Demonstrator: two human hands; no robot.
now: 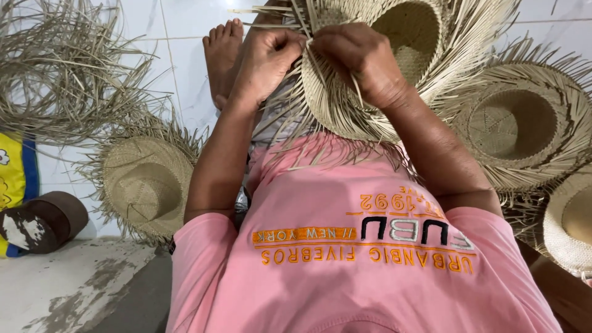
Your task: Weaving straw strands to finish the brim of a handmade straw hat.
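Straw hat (345,105), half woven and upside down, sits on my lap against the pink shirt (345,246), with its loose unwoven strands fanning out all round the brim. I judge it very light and springy: the woven crown should keep its shape, but the free strips are thin, dry and likely to crease or snap if bent sharply. It is best taken at the firm woven edge of the brim, not by the loose ends.

My left hand (265,58) has its grip closed, fingers curled in and pinching a few strands at the brim's edge. My right hand (364,65) is also closed, its grip folded over the rim just beside the left, knuckles up; both pinch points nearly touch. I cannot see the fingertips of either hand, so which strands each one holds is hidden.

From the grip, the hat's crown bulges below and toward me, while its open hollow lies just beyond the right hand. Loose strands spill out past both grips on every side.

Beyond the left hand a bare foot (223,52) rests on the white tiled floor (179,24). Well off to the left lie a finished fringed hat (148,179) and a heap of raw straw (61,68); right of the grip another upturned hat (518,123) stands.
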